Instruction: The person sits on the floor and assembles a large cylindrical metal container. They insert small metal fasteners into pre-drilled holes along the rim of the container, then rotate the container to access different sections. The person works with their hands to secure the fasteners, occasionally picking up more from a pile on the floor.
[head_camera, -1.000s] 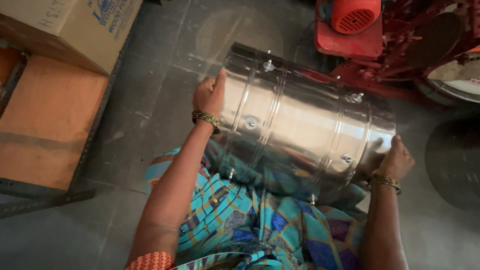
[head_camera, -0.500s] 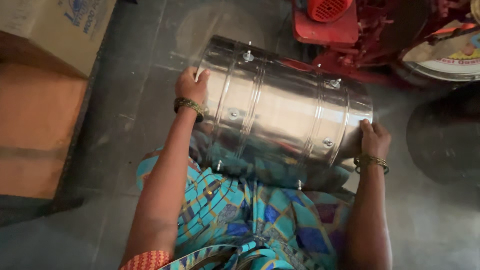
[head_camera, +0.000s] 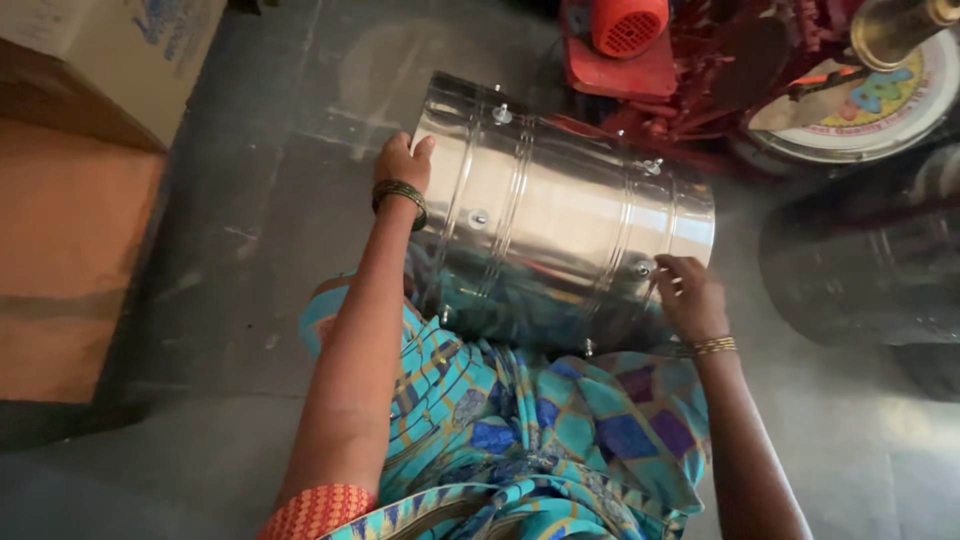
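A shiny ribbed steel drum (head_camera: 560, 225) with small bolts on its side lies on its side across my lap, over a blue and teal patterned cloth (head_camera: 520, 420). My left hand (head_camera: 403, 163) grips the drum's left rim, a bangle on the wrist. My right hand (head_camera: 688, 296) rests on the drum's right end, fingers bent at a bolt near the rim.
A cardboard box (head_camera: 110, 60) and an orange-brown crate (head_camera: 70, 260) stand at the left. A red machine with an orange fan cover (head_camera: 625, 35) sits behind the drum. A round printed lid (head_camera: 860, 110) and a dark drum (head_camera: 860, 260) are at the right, on a grey floor (head_camera: 250, 250).
The view has shifted, so the drum sits more to the centre. My right hand has moved from the drum's end edge onto its side near a bolt. The left hand keeps its grip.
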